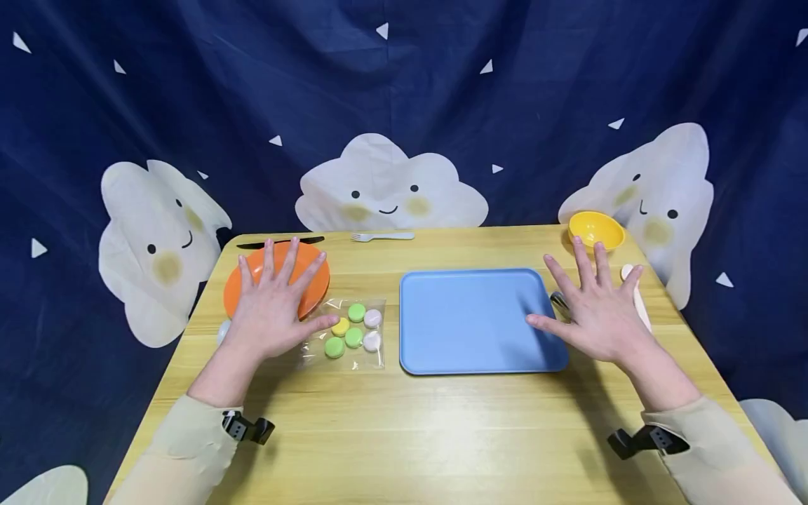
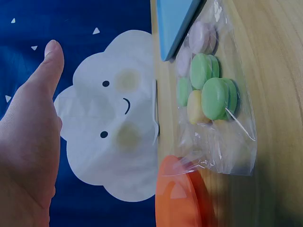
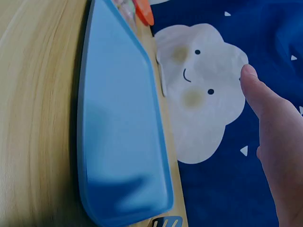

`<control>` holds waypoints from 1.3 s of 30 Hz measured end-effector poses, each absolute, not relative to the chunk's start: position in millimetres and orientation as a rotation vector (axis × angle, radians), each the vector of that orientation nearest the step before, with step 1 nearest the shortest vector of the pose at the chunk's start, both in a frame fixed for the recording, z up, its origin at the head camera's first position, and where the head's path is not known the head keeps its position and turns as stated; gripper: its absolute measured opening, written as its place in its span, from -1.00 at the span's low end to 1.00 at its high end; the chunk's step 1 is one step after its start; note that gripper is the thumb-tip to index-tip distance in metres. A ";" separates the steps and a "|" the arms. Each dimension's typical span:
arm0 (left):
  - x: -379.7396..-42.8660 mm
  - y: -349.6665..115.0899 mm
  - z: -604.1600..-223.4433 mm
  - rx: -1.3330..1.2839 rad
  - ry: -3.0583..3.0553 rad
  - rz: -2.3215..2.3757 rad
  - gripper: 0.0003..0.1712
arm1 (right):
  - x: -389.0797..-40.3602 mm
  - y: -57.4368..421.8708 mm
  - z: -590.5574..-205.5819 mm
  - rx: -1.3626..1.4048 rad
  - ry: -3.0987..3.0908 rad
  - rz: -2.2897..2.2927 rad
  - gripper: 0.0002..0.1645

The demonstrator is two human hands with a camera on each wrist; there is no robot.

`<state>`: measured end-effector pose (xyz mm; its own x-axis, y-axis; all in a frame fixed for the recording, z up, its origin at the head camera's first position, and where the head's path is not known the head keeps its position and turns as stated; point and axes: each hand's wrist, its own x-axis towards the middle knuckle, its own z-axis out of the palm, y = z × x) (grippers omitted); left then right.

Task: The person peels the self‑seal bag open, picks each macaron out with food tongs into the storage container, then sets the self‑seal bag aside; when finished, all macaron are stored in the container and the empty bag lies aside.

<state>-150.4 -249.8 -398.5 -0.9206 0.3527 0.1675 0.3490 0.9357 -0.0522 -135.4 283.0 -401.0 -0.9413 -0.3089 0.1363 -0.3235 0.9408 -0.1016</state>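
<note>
My left hand [image 1: 268, 315] is spread above the table with straight fingers and holds nothing. Beneath and behind it lies an orange plate [image 1: 318, 280], partly hidden by the fingers. Close to its thumb is a clear bag of macarons [image 1: 353, 338], green, yellow and pale lilac, also seen in the left wrist view [image 2: 215, 99]. My right hand [image 1: 600, 319] hovers with fingers spread, also holding nothing, just right of a blue tray [image 1: 473, 322]. The tray [image 3: 123, 118] bears that hand's shadow. A yellow bowl [image 1: 596, 230] stands beyond the right fingertips.
A pale fork [image 1: 383, 236] and a black knife [image 1: 252, 245] lie along the far edge. On the right are a white utensil [image 1: 642, 308] and a dark-ended utensil [image 1: 558, 301], both partly hidden. A pale object [image 1: 224, 331] peeks out by the left wrist. Behind hangs a blue cloud-patterned curtain [image 1: 429, 84].
</note>
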 end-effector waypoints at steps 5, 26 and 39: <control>-149.0 -252.5 -396.4 -0.530 -2.915 0.039 0.25 | -140.6 273.0 -397.0 0.536 -2.955 0.193 0.28; -134.3 -264.5 -422.3 -0.716 -2.871 -0.479 0.02 | -138.9 197.9 -394.6 0.808 -2.734 1.053 -0.17; -128.2 -267.5 -477.9 -0.753 -2.925 -0.883 -0.13 | -145.4 135.4 -440.2 0.989 -2.409 1.730 -0.38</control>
